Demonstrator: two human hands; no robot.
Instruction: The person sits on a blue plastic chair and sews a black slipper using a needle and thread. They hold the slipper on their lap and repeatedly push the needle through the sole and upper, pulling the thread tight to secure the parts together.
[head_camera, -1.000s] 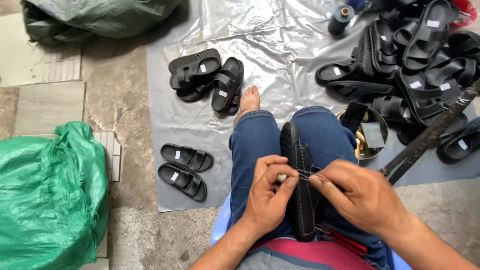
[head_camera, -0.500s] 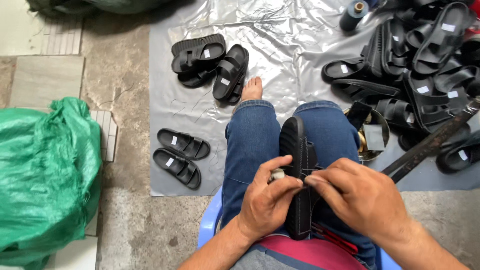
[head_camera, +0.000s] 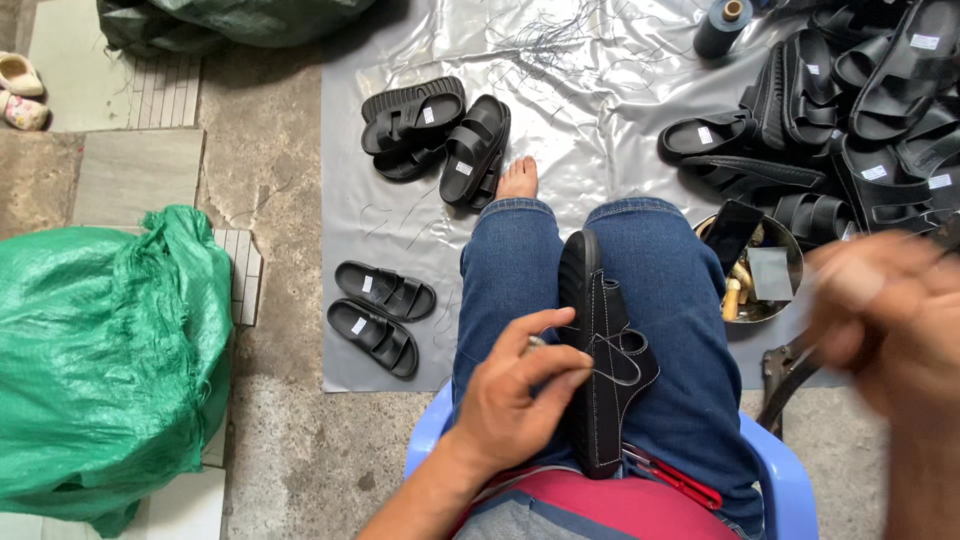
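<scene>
A black sandal (head_camera: 600, 350) with white stitching lies sole-edge up between my knees, on my blue jeans (head_camera: 510, 290). My left hand (head_camera: 515, 395) rests against its strap side, fingers pinched on a thin dark thread and a small metal tool. My right hand (head_camera: 885, 320) is raised out to the right, blurred by motion; the thread seems to run from the sandal toward it. I cannot make out what its fingers hold.
A grey plastic sheet (head_camera: 590, 90) covers the floor ahead. On it lie a pair of black sandals (head_camera: 378, 315), a second heap (head_camera: 440, 135), a big pile (head_camera: 850, 110), a thread spool (head_camera: 722, 25) and a metal bowl (head_camera: 765, 275). A green sack (head_camera: 105, 350) sits left. I sit on a blue chair (head_camera: 780, 480).
My right hand left the sandal and swung out to the right, drawing away from it. My left hand stays on the sandal. The camera has tilted slightly.
</scene>
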